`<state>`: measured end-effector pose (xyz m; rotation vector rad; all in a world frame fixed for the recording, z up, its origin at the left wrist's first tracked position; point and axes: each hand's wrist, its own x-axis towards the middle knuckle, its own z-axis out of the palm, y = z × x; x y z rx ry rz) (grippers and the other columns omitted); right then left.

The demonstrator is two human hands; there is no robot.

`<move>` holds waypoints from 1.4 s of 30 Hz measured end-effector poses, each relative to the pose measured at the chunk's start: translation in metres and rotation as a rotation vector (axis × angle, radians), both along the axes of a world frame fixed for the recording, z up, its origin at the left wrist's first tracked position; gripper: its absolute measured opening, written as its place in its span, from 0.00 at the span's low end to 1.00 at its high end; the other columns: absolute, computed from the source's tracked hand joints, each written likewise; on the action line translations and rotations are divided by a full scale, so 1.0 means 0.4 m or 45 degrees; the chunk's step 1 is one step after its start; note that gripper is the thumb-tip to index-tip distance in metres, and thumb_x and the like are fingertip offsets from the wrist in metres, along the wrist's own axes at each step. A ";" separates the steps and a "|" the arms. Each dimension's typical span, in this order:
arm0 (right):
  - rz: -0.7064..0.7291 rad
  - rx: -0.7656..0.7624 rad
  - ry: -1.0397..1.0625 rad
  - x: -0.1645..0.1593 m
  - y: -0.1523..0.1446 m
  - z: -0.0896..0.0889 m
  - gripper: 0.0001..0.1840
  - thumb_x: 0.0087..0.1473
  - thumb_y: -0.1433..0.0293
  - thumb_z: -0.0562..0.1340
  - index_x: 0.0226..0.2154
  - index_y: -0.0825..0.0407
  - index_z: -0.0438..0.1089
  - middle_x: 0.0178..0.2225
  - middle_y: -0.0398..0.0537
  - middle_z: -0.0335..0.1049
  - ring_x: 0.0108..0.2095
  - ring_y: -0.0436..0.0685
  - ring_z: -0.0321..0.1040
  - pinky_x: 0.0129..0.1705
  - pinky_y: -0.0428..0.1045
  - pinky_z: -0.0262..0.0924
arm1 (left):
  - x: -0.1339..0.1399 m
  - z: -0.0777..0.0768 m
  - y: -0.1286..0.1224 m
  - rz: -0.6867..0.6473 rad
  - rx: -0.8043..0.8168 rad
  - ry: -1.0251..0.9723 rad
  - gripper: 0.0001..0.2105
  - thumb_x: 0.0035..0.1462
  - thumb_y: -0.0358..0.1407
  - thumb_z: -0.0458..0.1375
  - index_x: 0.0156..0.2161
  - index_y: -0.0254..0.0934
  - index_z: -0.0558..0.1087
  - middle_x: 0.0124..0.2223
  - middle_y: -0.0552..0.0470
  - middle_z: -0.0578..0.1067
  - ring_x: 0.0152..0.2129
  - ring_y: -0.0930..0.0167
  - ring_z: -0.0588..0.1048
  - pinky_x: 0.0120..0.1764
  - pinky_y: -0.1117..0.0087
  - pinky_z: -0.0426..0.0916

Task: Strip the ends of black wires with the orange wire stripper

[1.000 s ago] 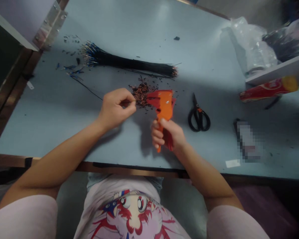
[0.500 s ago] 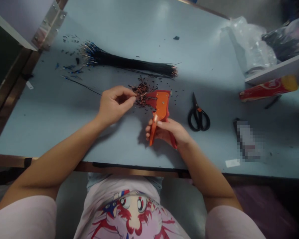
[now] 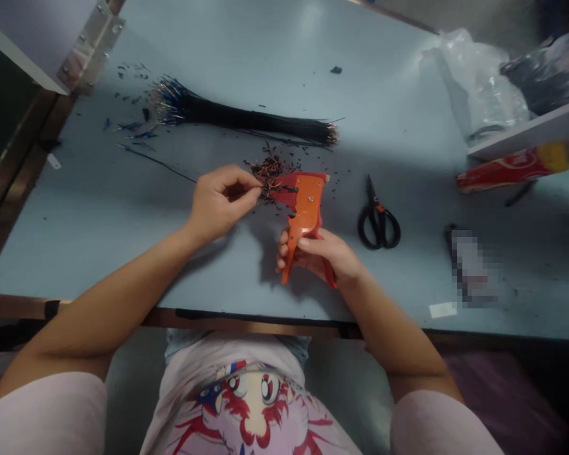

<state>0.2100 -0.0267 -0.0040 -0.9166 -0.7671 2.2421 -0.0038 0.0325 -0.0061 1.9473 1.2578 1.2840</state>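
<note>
My right hand [image 3: 329, 253] is wrapped round the handles of orange and red wire strippers [image 3: 308, 199], whose jaws point left. Pinched in my left hand [image 3: 225, 199] is a thin black wire [image 3: 165, 167]; its blue-tipped end trails away to the left over the table. The wire's other end lies at the jaws, too small to make out clearly. Just behind the jaws is a pile of copper and black wire scraps [image 3: 268, 167]. Farther back lies a thick bundle of black wires [image 3: 246, 119], with blue and metal tips on the left and bare copper ends on the right.
Black-handled scissors [image 3: 378, 221] lie right of my right hand. Farther right are a red and yellow tube [image 3: 512, 167], a blurred-out dark object [image 3: 471, 265] and a white label [image 3: 442, 309]. Plastic bags [image 3: 483, 82] sit at the back right. Loose blue-tipped pieces [image 3: 137, 131] lie at the left.
The strippers' orange handle has swung slightly outward, away from the red one. My left hand has moved a little to the right with the wire, closer to the jaws.
</note>
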 end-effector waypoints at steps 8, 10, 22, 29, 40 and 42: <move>0.041 0.028 -0.010 -0.002 -0.005 0.006 0.16 0.48 0.66 0.68 0.38 0.58 0.69 0.32 0.49 0.70 0.33 0.58 0.73 0.38 0.57 0.69 | 0.008 0.003 -0.007 -0.024 -0.021 -0.050 0.03 0.50 0.29 0.60 0.28 0.38 0.74 0.27 0.55 0.76 0.22 0.77 0.70 0.25 0.75 0.64; 0.048 0.038 -0.004 -0.002 -0.006 0.004 0.16 0.48 0.65 0.67 0.38 0.57 0.69 0.32 0.49 0.70 0.33 0.58 0.73 0.37 0.56 0.69 | 0.010 0.002 -0.008 -0.026 -0.031 -0.051 0.03 0.50 0.29 0.60 0.27 0.38 0.74 0.27 0.55 0.76 0.22 0.77 0.70 0.25 0.75 0.64; 0.075 0.091 0.006 -0.007 -0.013 0.008 0.16 0.49 0.64 0.67 0.37 0.57 0.69 0.31 0.49 0.70 0.32 0.58 0.72 0.37 0.56 0.68 | 0.014 0.001 -0.012 -0.062 0.011 -0.026 0.03 0.50 0.29 0.59 0.28 0.37 0.74 0.27 0.55 0.75 0.22 0.77 0.69 0.25 0.75 0.63; 0.074 0.108 0.003 -0.008 -0.016 0.008 0.17 0.52 0.62 0.65 0.38 0.58 0.69 0.31 0.50 0.70 0.31 0.58 0.73 0.38 0.57 0.68 | 0.014 0.004 -0.016 -0.083 0.041 -0.007 0.03 0.51 0.29 0.58 0.28 0.37 0.73 0.27 0.55 0.74 0.22 0.78 0.69 0.25 0.75 0.62; 0.080 0.177 -0.117 -0.009 -0.021 0.009 0.15 0.54 0.61 0.64 0.33 0.57 0.67 0.25 0.46 0.67 0.25 0.53 0.69 0.29 0.51 0.68 | 0.017 0.014 -0.020 -0.078 0.074 0.051 0.04 0.50 0.29 0.56 0.26 0.38 0.71 0.25 0.55 0.72 0.19 0.77 0.66 0.24 0.74 0.60; 0.065 0.178 -0.137 -0.013 -0.023 0.013 0.14 0.54 0.61 0.63 0.32 0.57 0.66 0.24 0.45 0.66 0.23 0.51 0.67 0.28 0.50 0.67 | 0.015 0.012 -0.020 -0.074 0.092 0.079 0.05 0.50 0.29 0.56 0.26 0.38 0.71 0.24 0.55 0.72 0.19 0.77 0.66 0.24 0.73 0.60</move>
